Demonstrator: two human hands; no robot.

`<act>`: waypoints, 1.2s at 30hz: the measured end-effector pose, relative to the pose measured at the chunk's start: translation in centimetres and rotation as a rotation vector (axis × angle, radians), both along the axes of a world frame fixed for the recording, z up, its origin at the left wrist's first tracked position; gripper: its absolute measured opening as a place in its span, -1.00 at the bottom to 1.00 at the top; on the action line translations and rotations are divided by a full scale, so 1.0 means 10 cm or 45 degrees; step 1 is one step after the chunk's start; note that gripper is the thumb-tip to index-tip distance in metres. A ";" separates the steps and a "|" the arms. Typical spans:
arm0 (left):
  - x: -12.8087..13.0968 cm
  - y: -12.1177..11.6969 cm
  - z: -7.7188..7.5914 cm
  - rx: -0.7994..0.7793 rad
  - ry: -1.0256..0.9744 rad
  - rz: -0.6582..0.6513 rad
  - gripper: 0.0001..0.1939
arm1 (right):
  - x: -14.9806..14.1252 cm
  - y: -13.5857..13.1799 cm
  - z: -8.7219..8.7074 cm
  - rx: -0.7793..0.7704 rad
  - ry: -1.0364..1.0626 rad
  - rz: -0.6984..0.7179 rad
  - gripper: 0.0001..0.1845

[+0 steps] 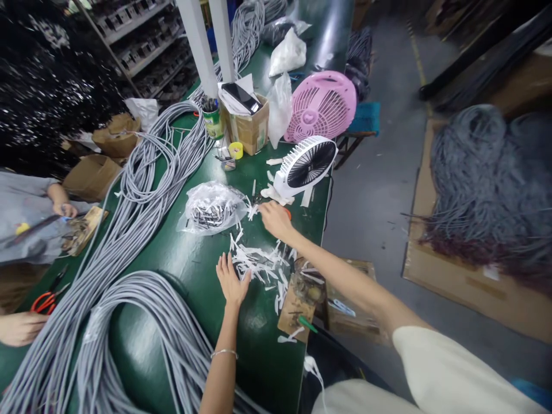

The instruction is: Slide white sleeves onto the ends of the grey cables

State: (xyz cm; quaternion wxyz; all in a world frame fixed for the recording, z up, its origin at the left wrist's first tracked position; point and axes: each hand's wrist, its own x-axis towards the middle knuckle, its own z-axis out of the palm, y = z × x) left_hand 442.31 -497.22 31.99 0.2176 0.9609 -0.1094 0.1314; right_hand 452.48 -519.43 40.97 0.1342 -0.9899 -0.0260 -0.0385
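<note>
My left hand (233, 280) rests palm down with fingers spread at the near left edge of a loose pile of white strips (263, 261) on the green table. Farther off, my right hand (276, 220) has its fingers drawn together at a small bunch of white strips (252, 211), which it seems to pinch. An orange handle (288, 214) shows just past that hand, partly hidden by it. Left of the bunch lies a clear plastic bag (213, 207) of small dark and silvery parts.
Grey cable bundles (146, 213) run along the table's left side. A white fan (305, 165), a pink fan (322, 106) and a cardboard box (248, 123) stand beyond. A wooden block (297, 310) sits at the right edge. A co-worker's hands (64, 208) are across the table.
</note>
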 end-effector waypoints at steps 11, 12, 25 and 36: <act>0.04 -0.10 0.06 0.169 0.079 -0.015 -0.27 | 0.25 0.30 -0.30 -0.017 0.091 0.364 -0.66; 0.05 -0.10 0.04 0.146 0.076 -0.005 -0.26 | 0.19 0.32 -0.32 0.001 0.082 0.393 -0.65; 0.07 0.05 0.01 -0.065 0.001 0.064 -0.17 | -0.91 0.23 -0.41 0.411 0.149 0.255 -0.40; 0.23 -0.14 0.27 0.001 0.283 0.203 -0.41 | -0.82 -0.20 -0.32 0.323 0.525 0.014 -0.78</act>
